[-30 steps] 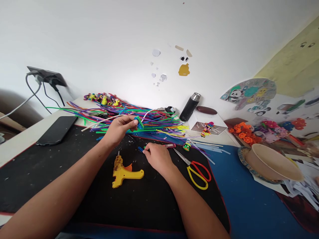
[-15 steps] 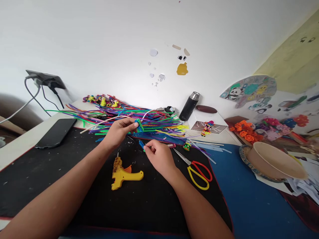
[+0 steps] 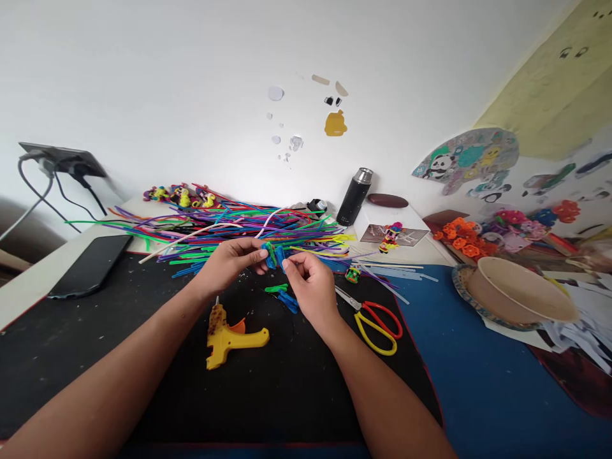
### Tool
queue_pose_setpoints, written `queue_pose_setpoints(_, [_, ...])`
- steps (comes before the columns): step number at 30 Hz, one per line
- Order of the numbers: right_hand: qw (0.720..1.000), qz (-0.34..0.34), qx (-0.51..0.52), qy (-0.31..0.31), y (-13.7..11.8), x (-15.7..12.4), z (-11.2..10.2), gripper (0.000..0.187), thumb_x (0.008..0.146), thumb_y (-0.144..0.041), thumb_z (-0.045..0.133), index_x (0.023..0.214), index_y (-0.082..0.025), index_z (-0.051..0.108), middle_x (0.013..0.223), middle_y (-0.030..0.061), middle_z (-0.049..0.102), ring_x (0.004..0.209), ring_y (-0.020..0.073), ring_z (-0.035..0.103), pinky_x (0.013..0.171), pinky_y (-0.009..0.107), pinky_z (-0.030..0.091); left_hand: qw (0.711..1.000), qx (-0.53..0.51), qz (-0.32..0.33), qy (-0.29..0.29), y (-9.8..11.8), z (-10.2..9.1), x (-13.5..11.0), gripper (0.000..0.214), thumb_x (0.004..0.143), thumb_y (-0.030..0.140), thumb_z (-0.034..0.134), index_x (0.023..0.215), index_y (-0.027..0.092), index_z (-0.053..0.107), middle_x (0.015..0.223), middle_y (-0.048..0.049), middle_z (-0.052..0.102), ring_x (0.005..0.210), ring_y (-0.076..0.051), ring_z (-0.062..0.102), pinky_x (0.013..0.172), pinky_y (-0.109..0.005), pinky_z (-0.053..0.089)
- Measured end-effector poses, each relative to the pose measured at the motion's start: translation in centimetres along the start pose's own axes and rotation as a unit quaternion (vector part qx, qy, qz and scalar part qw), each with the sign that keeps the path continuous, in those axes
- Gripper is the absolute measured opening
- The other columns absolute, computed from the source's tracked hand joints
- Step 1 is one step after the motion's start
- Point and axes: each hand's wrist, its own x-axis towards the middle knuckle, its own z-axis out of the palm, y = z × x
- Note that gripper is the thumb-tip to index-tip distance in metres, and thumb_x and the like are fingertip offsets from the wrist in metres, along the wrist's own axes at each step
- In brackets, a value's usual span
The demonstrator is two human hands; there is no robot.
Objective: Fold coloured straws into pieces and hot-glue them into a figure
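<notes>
My left hand point(image 3: 233, 262) pinches a small green-and-blue pipe cleaner piece point(image 3: 268, 255) between thumb and fingers. Against its right side, my right hand point(image 3: 313, 285) holds a short folded blue pipe cleaner point(image 3: 280, 252); the two pieces meet or overlap, and I cannot tell whether they are joined. Below the hands, on the black mat point(image 3: 287, 395), lie short folded pipe cleaners, one green point(image 3: 276, 289) and some blue point(image 3: 289, 301). A yellow glue gun point(image 3: 234, 338) rests left of centre, nozzle pointing away from me. Scissors point(image 3: 370, 313) with red and yellow handles lie to the right.
A heap of coloured pipe cleaners point(image 3: 224, 229) spreads along the wall. A phone point(image 3: 90, 264) lies at left. Behind on the right stand a black flask point(image 3: 354, 197), a white box point(image 3: 382, 223) and small figures point(image 3: 393, 237). A beige bowl point(image 3: 526, 293) sits at far right.
My right hand has lifted slightly and brought its blue pipe cleaner up to the piece in my left hand. Loose pieces on the mat now show below. The whole view has shifted a little.
</notes>
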Motion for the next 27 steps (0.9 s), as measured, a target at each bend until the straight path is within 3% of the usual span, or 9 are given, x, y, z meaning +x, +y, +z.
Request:
queue_pose_setpoints(6, [1.0,0.003,0.001,-0.001,-0.3,-0.1,0.0,0.023,0.093,-0.043,0.065,0.084,-0.021,0.066,0.062,-0.0045,0.056,0.055,0.014,0.049,0.056,0.027,0.04,0.999,-0.023,-0.009,-0.03,0.5,0.9,-0.2,0.039,0.074,0.054,0.091,0.082,0.017,0.078,0.072,-0.0064,0.076,0.066,-0.021,0.072,0.066,-0.032,0.06])
queue_pose_setpoints(27, [0.999,-0.014,-0.045,-0.004,-0.1,-0.2,0.2,0.023,0.094,-0.042,0.064,0.083,-0.022,0.067,0.06,-0.0053,0.054,0.054,0.014,0.05,0.056,0.028,0.038,0.996,-0.077,-0.026,-0.031,0.3,1.2,-0.2,0.04,0.068,0.048,0.096,0.082,0.017,0.076,0.069,-0.0044,0.076,0.063,-0.02,0.073,0.064,-0.03,0.061])
